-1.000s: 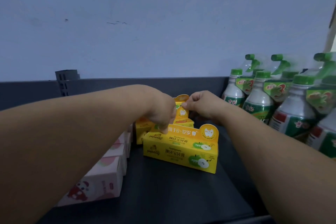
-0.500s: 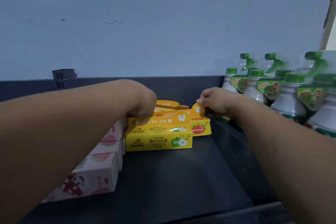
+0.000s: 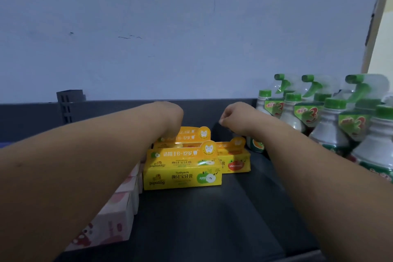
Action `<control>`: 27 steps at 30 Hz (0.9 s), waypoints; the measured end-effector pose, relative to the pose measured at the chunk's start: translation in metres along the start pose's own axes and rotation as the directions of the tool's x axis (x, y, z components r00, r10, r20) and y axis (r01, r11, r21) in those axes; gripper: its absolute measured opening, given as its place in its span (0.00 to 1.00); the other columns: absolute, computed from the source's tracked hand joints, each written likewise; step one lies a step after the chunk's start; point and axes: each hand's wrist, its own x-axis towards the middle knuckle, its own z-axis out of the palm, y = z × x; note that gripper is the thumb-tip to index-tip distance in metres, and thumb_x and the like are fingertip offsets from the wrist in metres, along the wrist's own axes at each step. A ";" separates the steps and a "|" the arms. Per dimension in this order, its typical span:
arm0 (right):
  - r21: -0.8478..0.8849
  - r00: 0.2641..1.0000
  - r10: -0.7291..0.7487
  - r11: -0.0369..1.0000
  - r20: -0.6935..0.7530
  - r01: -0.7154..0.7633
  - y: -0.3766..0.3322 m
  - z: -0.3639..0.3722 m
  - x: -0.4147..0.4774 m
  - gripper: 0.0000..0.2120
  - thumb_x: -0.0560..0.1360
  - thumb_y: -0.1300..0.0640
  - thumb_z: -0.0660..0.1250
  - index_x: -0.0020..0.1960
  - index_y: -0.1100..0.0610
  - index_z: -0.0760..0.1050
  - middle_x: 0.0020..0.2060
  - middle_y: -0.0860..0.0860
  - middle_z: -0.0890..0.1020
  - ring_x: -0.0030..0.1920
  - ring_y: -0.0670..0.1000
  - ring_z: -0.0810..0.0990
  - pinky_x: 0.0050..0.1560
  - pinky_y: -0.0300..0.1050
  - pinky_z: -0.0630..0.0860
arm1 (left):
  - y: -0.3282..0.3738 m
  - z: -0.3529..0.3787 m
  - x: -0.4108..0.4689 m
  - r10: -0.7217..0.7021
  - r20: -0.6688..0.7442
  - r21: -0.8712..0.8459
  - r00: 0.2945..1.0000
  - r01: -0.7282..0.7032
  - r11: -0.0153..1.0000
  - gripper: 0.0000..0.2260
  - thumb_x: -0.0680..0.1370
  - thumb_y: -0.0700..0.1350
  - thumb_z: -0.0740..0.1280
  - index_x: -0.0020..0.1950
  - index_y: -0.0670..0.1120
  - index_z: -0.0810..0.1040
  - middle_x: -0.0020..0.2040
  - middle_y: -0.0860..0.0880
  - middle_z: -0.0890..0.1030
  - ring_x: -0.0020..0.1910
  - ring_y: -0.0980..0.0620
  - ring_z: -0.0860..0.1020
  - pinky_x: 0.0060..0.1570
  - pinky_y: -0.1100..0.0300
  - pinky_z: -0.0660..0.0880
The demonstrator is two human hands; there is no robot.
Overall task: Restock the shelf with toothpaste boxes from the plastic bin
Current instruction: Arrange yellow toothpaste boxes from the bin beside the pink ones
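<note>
The left hand (image 3: 170, 117) sat behind the stacked yellow toothpaste boxes (image 3: 182, 174) — grip hidden, could not tell; the right hand (image 3: 236, 116) hung curled closed, holding nothing.

Lay bare across the front and middle of the dark shelf (image 3: 202, 219). Walled left by pink boxes (image 3: 114, 217), right by spray bottles (image 3: 331, 130). Blocked at the back by stacked yellow toothpaste boxes (image 3: 182, 174), just beside the pink row, near the bottles.

On my right stands a crowd of white bottles (image 3: 331, 132) with green caps and green spray triggers. A row of pink cartoon boxes (image 3: 114, 219) runs along my left. Far behind I see a pale blue wall (image 3: 170, 38), cracked near its top, with a grey slotted post (image 3: 68, 104) at far left.
</note>
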 end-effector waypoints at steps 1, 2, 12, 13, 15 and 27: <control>-0.035 1.000 -0.003 0.999 0.023 0.004 -0.006 0.000 0.001 0.16 0.82 0.56 0.59 0.65 0.62 0.75 0.61 0.55 0.79 0.58 0.54 0.76 0.57 0.45 0.71 | -0.001 0.001 0.006 -0.004 0.032 -0.020 0.999 0.004 1.000 0.13 0.76 0.40 0.65 0.60 0.44 0.77 0.45 0.48 0.78 0.34 0.51 0.74 0.31 0.61 0.69; -0.060 0.999 -0.002 0.998 0.047 0.005 -0.010 0.002 0.003 0.17 0.82 0.55 0.58 0.67 0.61 0.74 0.64 0.55 0.77 0.63 0.54 0.75 0.60 0.45 0.70 | -0.002 0.003 0.009 -0.008 0.067 -0.035 0.998 0.010 0.999 0.13 0.77 0.39 0.64 0.62 0.44 0.76 0.41 0.48 0.76 0.31 0.52 0.72 0.27 0.62 0.67; -0.158 0.994 -0.003 0.987 0.107 0.020 -0.030 0.037 0.062 0.16 0.79 0.49 0.64 0.58 0.59 0.79 0.54 0.54 0.81 0.55 0.54 0.78 0.55 0.49 0.76 | -0.014 0.017 0.031 0.008 0.081 -0.144 0.997 0.004 0.990 0.10 0.80 0.42 0.63 0.59 0.44 0.80 0.43 0.48 0.80 0.28 0.53 0.73 0.43 0.57 0.74; -0.150 0.991 0.008 0.989 0.130 0.012 -0.033 0.038 0.065 0.14 0.77 0.49 0.67 0.56 0.58 0.80 0.51 0.54 0.81 0.51 0.54 0.79 0.51 0.48 0.76 | -0.015 0.018 0.032 0.008 0.077 -0.148 0.997 0.004 0.989 0.09 0.79 0.42 0.64 0.58 0.45 0.80 0.43 0.48 0.81 0.28 0.53 0.73 0.40 0.57 0.75; -0.212 0.978 0.024 0.977 0.206 0.021 -0.038 0.039 0.069 0.11 0.74 0.49 0.69 0.48 0.57 0.80 0.46 0.53 0.80 0.46 0.52 0.79 0.47 0.47 0.76 | -0.017 0.018 0.034 0.015 0.096 -0.157 0.995 0.001 0.988 0.09 0.78 0.40 0.66 0.57 0.44 0.79 0.42 0.47 0.81 0.27 0.52 0.75 0.35 0.58 0.76; -0.309 0.998 -0.050 0.950 -0.035 0.037 -0.035 0.018 0.062 0.09 0.74 0.58 0.66 0.53 0.55 0.81 0.49 0.53 0.82 0.50 0.54 0.81 0.47 0.46 0.79 | -0.012 0.012 0.032 0.082 0.037 -0.042 0.996 -0.080 0.996 0.10 0.75 0.39 0.68 0.57 0.45 0.80 0.48 0.48 0.79 0.33 0.53 0.73 0.29 0.63 0.69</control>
